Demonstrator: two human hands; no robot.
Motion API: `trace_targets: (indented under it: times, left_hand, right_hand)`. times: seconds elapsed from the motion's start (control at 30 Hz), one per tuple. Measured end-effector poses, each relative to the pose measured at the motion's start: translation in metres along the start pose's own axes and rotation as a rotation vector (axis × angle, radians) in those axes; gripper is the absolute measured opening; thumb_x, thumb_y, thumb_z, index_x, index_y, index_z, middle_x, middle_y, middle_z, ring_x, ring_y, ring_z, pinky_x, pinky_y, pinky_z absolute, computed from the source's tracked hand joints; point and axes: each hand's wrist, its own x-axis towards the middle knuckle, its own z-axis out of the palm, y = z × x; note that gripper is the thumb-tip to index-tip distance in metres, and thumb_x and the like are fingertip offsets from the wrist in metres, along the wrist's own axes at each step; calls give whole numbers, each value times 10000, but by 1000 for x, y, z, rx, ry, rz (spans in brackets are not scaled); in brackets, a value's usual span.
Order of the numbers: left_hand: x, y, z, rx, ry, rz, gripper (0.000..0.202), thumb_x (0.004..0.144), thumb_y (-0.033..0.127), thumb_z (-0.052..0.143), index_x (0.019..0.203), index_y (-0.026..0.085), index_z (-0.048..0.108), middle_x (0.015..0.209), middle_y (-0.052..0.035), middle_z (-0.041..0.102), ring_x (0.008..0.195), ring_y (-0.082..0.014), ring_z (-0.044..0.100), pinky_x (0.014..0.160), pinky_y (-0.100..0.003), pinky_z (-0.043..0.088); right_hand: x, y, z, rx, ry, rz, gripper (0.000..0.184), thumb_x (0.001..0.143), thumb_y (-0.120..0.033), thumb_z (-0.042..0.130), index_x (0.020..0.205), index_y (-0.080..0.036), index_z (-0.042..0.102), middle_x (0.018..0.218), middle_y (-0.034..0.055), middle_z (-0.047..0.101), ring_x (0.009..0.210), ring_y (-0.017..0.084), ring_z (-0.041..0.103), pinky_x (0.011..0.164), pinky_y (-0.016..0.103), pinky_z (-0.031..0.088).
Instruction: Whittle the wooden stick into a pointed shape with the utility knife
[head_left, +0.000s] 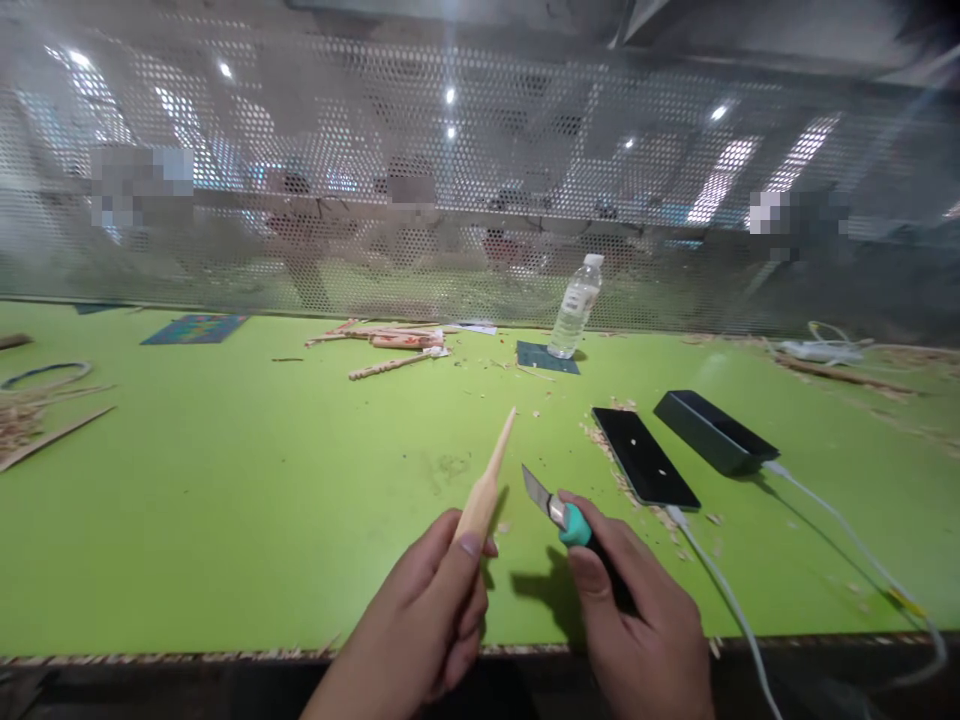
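Note:
My left hand [431,610] is closed around the thick end of a pale wooden stick [489,478]. The stick tapers to a sharp point that aims up and away from me. My right hand [637,625] grips a small knife [559,508] with a teal collar and dark handle. Its short metal blade points up-left toward the stick, a small gap apart from it. Both hands hover over the near edge of the green table [247,500].
A phone [643,456] and a black box [714,430] lie to the right, with white cables [724,590] trailing to the edge. A water bottle [574,306] stands at the back, near wooden sticks [390,345]. Shavings lie scattered. A perforated screen [480,170] closes the far side.

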Motion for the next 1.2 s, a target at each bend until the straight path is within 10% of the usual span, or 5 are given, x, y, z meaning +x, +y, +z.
trace_targets:
  times: [0.2,0.47,0.67,0.9,1.2]
  left_hand:
    - [1,-2,-8,-51,-41,-5,286,1037,507,518,1034,220,513,715,70,535,466,-54,481,431,-167,364]
    - [2,-2,1,-19,3,31,345,1038,560,513,1040,216,542,644,92,440,438,-55,357,394,-162,292]
    - [-8,8,0,239,27,40,502,1018,530,568,1394,218,451,719,73,467,611,-100,419,556,-192,366]
    - [-9,11,2,371,37,116,431,1010,541,583,1329,254,538,1195,-28,649,1132,-197,562,979,-272,432]
    - [-4,1,10,519,175,135,409,998,601,543,1015,197,599,888,-19,655,774,-179,558,670,-266,437]
  right_hand:
    - [6,3,-4,-1,-44,-2,277,1041,-406,574,1260,-294,700,1114,27,789,999,189,762,756,233,585]
    - [6,1,-1,-20,-89,-70,292,1048,-430,561,1243,-257,692,1017,38,781,900,190,748,722,265,568]
    - [8,1,1,-98,-130,-185,330,1064,-436,517,1239,-218,692,977,57,782,826,214,738,676,309,563]
    - [6,3,-4,-65,-224,-317,324,1070,-408,513,1281,-216,666,940,44,759,775,198,703,651,312,539]
    - [5,1,-4,-62,-234,-328,336,1072,-417,513,1285,-201,658,907,38,735,758,192,673,652,314,499]
